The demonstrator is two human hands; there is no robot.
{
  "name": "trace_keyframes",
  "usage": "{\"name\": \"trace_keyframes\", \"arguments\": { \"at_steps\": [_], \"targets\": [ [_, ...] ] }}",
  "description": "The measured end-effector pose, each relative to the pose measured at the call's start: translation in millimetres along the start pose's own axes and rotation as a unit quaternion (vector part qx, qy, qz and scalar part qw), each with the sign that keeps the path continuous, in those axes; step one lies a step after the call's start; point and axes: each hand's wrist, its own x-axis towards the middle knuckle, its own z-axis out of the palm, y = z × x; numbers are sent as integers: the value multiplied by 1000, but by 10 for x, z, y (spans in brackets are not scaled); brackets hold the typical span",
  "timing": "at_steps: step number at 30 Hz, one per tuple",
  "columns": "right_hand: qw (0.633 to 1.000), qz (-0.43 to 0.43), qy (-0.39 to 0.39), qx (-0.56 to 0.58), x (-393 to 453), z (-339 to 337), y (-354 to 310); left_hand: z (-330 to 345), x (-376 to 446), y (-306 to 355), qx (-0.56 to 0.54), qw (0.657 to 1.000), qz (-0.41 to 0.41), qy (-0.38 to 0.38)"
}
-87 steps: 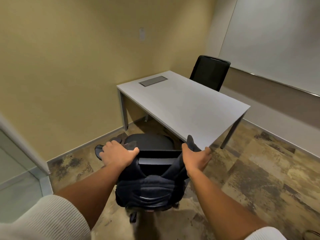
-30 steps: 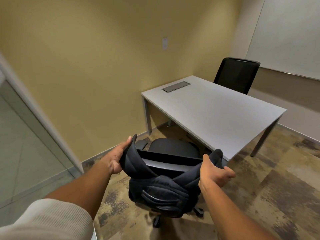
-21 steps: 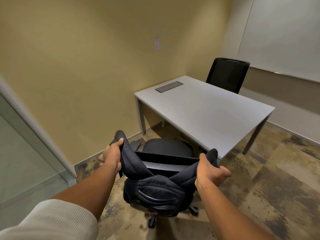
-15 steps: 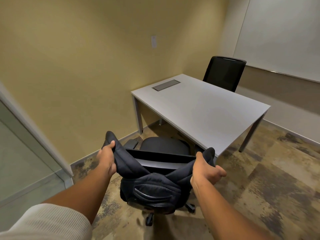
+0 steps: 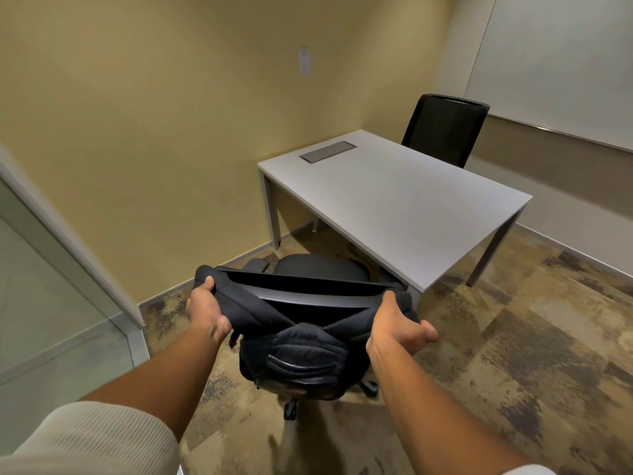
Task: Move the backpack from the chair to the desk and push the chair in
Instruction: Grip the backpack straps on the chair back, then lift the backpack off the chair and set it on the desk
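Head view: yellow walls and a mottled carpet (image 5: 513, 354) frame a grey bench (image 5: 404, 204), its top bare except a flush metal plate (image 5: 327, 151) near the wall. A second black chair (image 5: 445, 130) stands behind it. The near chair (image 5: 318, 269) sits just short of the bench edge, seat facing the bench. Its backrest carries the black backpack (image 5: 301, 351), hanging on the side facing the camera. Left hand (image 5: 205, 310) has a clenched grip on one shoulder strap; right hand (image 5: 397, 332) grips the other strap, thumb sticking out.
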Motion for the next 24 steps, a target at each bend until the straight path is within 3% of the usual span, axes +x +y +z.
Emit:
{"name": "trace_keyframes", "arguments": {
  "at_steps": [8,15,19,24],
  "targets": [
    [986,129,-98,-43,57,-151,-26,-223,-302,-131,36,999,3,0],
    [956,93,-214,-177,-95,-257,57,-449,-478,-146,102,995,8,-21],
    [915,76,-298,-260,-250,-214,139,-634,-484,-61,169,986,0,-17],
    [831,30,-437,-344,-558,-86,177,-911,-538,74,243,970,-10,20]
  ]
}}
